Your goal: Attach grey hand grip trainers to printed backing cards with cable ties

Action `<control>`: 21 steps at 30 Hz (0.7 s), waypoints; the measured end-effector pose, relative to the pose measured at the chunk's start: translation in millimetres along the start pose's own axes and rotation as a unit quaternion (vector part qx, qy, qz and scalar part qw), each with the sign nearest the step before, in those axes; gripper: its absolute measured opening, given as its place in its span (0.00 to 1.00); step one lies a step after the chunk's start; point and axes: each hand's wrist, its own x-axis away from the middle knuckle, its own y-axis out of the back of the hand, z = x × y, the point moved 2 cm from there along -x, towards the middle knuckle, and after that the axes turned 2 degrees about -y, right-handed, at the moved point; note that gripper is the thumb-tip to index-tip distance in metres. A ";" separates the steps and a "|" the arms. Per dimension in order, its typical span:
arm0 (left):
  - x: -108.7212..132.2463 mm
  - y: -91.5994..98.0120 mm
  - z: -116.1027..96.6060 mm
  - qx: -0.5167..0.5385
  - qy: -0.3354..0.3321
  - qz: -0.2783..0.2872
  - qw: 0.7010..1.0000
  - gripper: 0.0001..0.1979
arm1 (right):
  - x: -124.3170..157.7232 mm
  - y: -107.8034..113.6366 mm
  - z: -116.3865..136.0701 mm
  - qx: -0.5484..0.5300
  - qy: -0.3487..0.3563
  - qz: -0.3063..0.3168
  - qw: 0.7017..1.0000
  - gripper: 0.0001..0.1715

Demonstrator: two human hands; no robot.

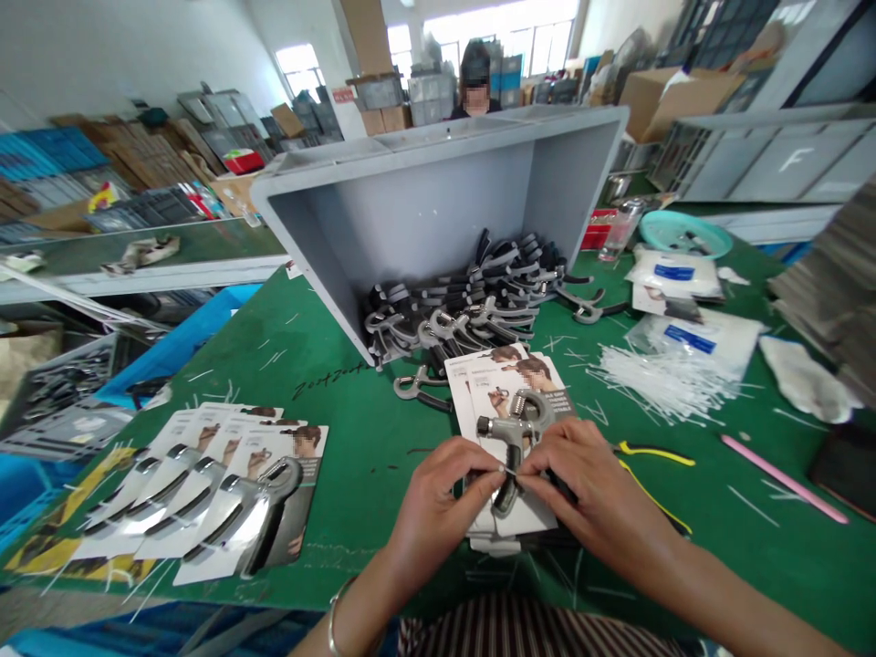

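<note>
A grey and black hand grip strengthener (515,431) lies on a printed backing card (472,401), on top of a small stack of such cards. Over its handle, my left hand (442,497) and my right hand (592,479) meet, fingertips nearly touching. Each hand is closed in a pinch on a thin white cable tie (509,471) that runs across the handle. My fingers hide most of the tie. Right of the stack, yellow-handled pliers (657,452) lie partly behind my right hand.
A grey crate (438,196) on its side holds many hand grips. Carded grips (239,511) overlap at left. Loose white ties (661,383), plastic bags (718,342), a pink stick (784,479) and a turquoise dish (715,239) lie right. Another person (475,87) is behind the crate.
</note>
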 end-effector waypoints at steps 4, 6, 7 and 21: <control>-2.2 -0.8 -3.4 -0.004 -0.005 0.013 1.000 0.02 | 2.0 -0.9 2.4 0.013 0.010 0.002 1.000 0.04; -2.0 -1.3 -5.1 -0.004 -0.005 0.021 1.000 0.03 | 2.5 0.3 2.9 0.022 0.012 0.007 1.000 0.05; -1.8 -1.4 -5.7 -0.001 -0.003 0.021 1.000 0.03 | 2.5 1.0 2.8 0.027 0.011 0.009 1.000 0.06; -3.6 -2.2 -6.3 0.001 -0.007 0.027 1.000 0.03 | 3.7 3.0 0.5 0.033 0.009 0.007 0.999 0.07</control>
